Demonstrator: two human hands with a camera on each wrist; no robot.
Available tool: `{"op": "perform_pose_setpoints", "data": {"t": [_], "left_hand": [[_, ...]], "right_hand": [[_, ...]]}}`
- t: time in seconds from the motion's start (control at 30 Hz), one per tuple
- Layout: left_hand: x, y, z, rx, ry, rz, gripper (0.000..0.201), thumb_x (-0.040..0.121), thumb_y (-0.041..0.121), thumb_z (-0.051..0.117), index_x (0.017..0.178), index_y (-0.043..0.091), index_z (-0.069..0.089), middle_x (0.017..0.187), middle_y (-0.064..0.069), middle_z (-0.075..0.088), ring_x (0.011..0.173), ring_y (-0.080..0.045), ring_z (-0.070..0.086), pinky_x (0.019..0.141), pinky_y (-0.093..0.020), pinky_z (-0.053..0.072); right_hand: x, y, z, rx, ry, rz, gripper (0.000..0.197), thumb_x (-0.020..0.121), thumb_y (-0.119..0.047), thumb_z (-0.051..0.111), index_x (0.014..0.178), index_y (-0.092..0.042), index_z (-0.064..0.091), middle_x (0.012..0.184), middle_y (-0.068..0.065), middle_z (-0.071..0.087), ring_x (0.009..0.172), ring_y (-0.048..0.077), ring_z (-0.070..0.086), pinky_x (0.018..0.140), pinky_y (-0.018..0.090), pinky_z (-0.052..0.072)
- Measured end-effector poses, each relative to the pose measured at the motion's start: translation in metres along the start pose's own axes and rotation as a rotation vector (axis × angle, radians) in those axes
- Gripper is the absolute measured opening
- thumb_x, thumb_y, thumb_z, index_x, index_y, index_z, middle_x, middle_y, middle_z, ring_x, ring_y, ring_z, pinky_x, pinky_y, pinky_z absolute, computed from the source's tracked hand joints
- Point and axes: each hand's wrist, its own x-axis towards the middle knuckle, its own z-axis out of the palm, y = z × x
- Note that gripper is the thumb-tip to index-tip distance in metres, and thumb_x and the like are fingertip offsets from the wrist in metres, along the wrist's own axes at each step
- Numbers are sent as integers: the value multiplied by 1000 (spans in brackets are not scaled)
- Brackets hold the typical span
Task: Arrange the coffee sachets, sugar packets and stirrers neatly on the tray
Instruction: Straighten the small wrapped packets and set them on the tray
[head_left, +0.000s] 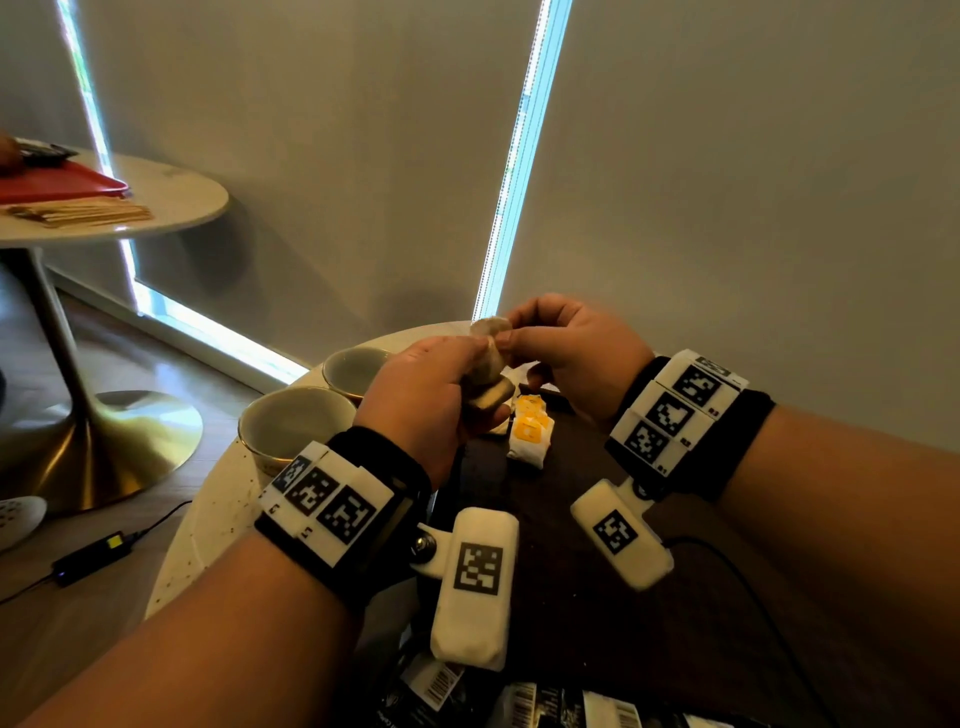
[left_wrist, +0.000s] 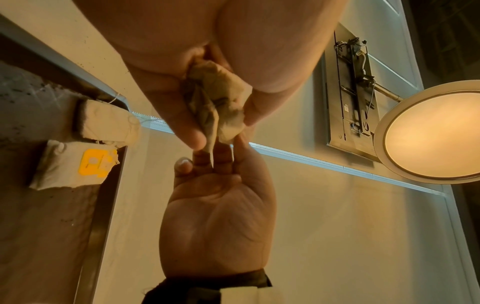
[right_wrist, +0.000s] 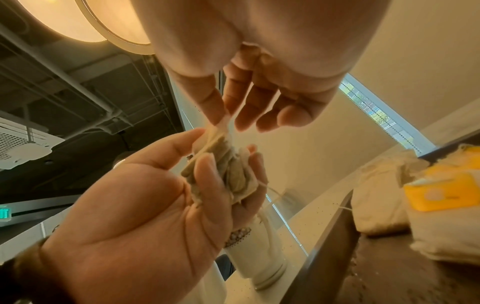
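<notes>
Both hands are raised above the far end of a dark tray that lies on a pale, speckled round bench. The left hand has its fingers curled round a small bunch of tea bags, pale paper pouches with greenish filling, which the wrist views show pressed between its thumb and fingers. The right hand meets it from the other side: its thumb and forefinger pinch the top edge of one bag in the bunch, while its other fingers hang loosely spread and hold nothing.

On the tray just beyond and below the hands lie more tea bags in a short row, the nearest being a white pouch with a yellow tag; from the left wrist view two of them sit at the tray's edge, touching each other. Dark sachets with barcodes lie at the near end of the tray, partly cut off by the picture's lower edge.

Two empty cups stand on the bench to the left of the tray, close together. A white lidded jar stands on the bench beside the tray's rim. Well apart, at the upper left, a second round table carries a red tray and a bundle of wooden stirrers.
</notes>
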Motion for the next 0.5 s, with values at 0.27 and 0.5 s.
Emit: {"op": "perform_pose_setpoints", "data": {"t": [0.27, 0.5], "left_hand": [[3, -2, -6, -51, -11, 158, 11, 98, 7, 54, 105, 7, 62, 93, -6, 66, 81, -16, 67, 75, -32, 61], [7, 2, -7, -103, 101, 194, 31, 89, -13, 52, 106, 12, 60, 110, -13, 55, 90, -23, 68, 75, -28, 60]], "right_hand": [[14, -7, -14, 181, 312, 19, 7, 91, -3, 63, 89, -11, 63, 74, 9, 66, 58, 15, 58, 48, 27, 42], [22, 16, -16, -210, 240, 289, 11, 85, -3, 69, 86, -13, 63, 78, 6, 68, 59, 15, 61, 44, 24, 43]]}}
